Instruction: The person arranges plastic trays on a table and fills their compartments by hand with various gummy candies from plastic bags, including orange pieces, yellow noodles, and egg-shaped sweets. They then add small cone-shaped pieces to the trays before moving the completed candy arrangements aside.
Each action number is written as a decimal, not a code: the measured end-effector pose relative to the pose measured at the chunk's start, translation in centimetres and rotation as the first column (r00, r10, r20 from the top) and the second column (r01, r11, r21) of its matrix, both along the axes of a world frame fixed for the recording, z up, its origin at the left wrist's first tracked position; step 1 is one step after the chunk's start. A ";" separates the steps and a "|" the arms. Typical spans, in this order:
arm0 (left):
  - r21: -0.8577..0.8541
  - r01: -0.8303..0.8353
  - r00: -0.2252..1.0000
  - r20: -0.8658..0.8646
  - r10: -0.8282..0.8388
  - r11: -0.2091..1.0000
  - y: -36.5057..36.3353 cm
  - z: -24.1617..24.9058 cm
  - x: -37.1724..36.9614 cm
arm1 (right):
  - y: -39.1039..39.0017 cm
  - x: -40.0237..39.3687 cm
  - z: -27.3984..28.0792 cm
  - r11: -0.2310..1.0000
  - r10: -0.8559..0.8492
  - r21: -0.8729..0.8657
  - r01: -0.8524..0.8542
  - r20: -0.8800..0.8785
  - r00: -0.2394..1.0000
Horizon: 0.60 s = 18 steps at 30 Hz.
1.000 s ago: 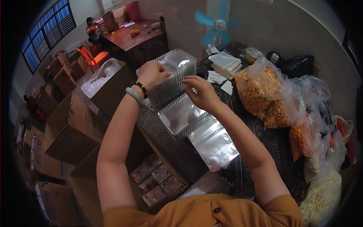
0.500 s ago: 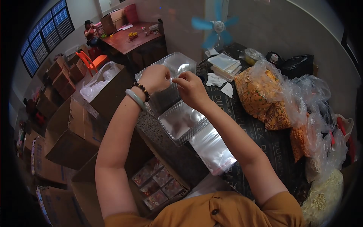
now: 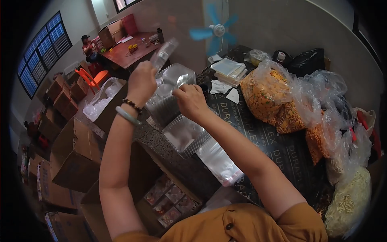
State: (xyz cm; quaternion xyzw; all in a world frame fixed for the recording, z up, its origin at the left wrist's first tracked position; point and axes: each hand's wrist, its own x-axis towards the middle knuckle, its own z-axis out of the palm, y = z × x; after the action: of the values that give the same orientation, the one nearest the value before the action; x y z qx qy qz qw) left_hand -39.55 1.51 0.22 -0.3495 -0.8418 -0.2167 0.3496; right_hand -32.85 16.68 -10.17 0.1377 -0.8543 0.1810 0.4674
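My left hand (image 3: 142,82) wears a beaded bracelet and a pale bangle, and its fingers are closed on a clear plastic piece (image 3: 164,52) that is raised and blurred. To its right, my right hand (image 3: 192,101) is closed over the stacked clear plastic trays; whether it pinches anything is hidden. Round clear lids or trays (image 3: 179,76) lie just beyond the hands. Nearer me is a stack of rectangular clear trays (image 3: 182,133), with a pile of clear plastic bags (image 3: 221,161) beside it.
Bags of orange snacks (image 3: 264,94) and a bag of pale noodles (image 3: 348,205) lie on the right. White packets (image 3: 229,69) sit at the back near a blue fan (image 3: 217,30). An open carton of packs (image 3: 169,199) is below left. A person (image 3: 88,48) sits far off.
My left hand has lifted away to the left with the clear plastic piece, apart from my right hand. My right hand has moved slightly down. The view has shifted a little.
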 end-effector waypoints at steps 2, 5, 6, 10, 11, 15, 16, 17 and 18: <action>0.054 0.008 0.995 0.098 -0.014 0.999 -1.2 2.5 1.2 | 0.6 0.6 -0.1 0.999 0.015 -0.042 -0.015 0.003 1.000; 0.754 0.200 0.562 0.435 -0.704 0.626 -0.6 1.7 5.6 | 3.3 2.6 -1.6 0.459 0.414 -0.871 -0.175 0.036 0.909; 0.803 0.183 0.429 0.453 -0.781 0.567 -0.1 0.8 7.2 | 4.2 5.1 -0.9 0.102 0.549 -0.982 -0.156 -0.075 0.832; 0.889 0.056 -0.055 0.458 -0.887 0.455 3.4 -5.7 11.2 | 7.7 14.1 -2.3 -0.375 0.559 -0.876 -0.304 -0.475 0.680; 0.888 0.050 -0.160 0.459 -0.874 0.457 4.5 -8.7 11.0 | 7.8 16.7 -1.9 -0.378 0.456 -0.884 -0.274 -0.435 0.776; 0.777 0.033 -0.155 0.626 -0.764 0.629 9.8 -12.7 17.1 | 10.7 24.2 -5.1 -0.354 0.321 -0.873 -0.337 -0.452 0.832; 0.719 0.047 0.047 0.692 -0.720 0.694 11.2 -13.2 18.9 | 11.1 25.8 -5.6 -0.347 0.295 -0.875 -0.339 -0.445 0.846; 0.645 0.265 0.313 0.645 -0.697 0.716 12.5 -14.8 19.4 | 11.6 27.2 -6.2 -0.242 0.298 -0.909 -0.341 -0.404 0.865; 0.623 0.396 0.387 0.553 -0.738 0.674 13.3 -14.1 21.2 | 11.9 28.6 -6.7 -0.135 0.297 -0.932 -0.335 -0.361 0.884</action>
State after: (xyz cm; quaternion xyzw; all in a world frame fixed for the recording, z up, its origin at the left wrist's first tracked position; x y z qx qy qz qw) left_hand -18.39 14.85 -13.85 -0.4152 -0.6645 -0.6156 -0.0843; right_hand -4.29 28.60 -16.86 -0.0357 -0.3930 0.8395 0.3736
